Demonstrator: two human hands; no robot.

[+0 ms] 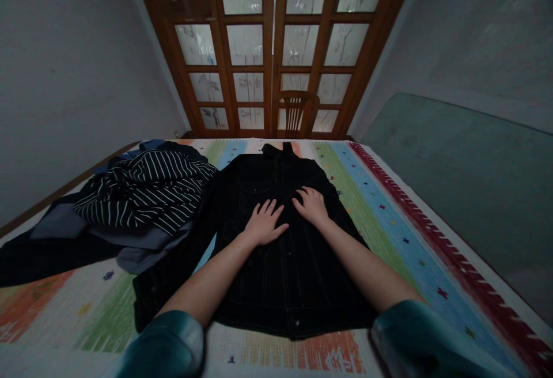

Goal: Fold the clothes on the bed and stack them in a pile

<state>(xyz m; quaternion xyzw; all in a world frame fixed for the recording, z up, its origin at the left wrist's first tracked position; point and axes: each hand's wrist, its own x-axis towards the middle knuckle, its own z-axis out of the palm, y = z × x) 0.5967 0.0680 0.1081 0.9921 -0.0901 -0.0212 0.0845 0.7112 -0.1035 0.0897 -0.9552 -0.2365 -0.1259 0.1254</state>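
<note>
A black denim jacket lies flat and buttoned on the bed, its collar pointing away from me and its hem toward me. One sleeve stretches out to the left; the other is mostly hidden by my right forearm or the jacket itself. My left hand rests flat on the middle of the jacket's front, fingers spread. Slightly farther up on the right side of the chest, my right hand lies palm down with its fingers apart. Neither hand grips the fabric.
To the left is a heap of clothes with a black-and-white striped garment on top. A colourful striped sheet covers the bed. A green-grey board leans along the right wall. Beyond the bed stand a wooden chair and glass-paned wooden doors.
</note>
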